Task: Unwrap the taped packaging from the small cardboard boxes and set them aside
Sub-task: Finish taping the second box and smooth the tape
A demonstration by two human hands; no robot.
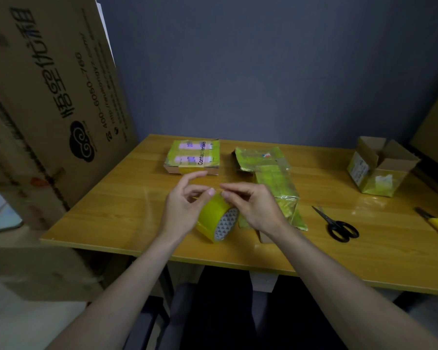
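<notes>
Left hand [185, 210] gripping tape roll [216, 221] over the tabletop [127, 198], fingers [209, 192] curled. Right hand [256, 208] pinching at roll's top edge. Taped box [192, 157] behind hands; another [281, 195] beside right hand; opened box [379, 168] far right. Scissors [336, 227] nearby.

A yellow wood table [127, 198] stands against a dark blue-grey wall [263, 72]. A big brown cardboard sheet [48, 97] with black writing leans on the left, by the table. The light is dim.
</notes>
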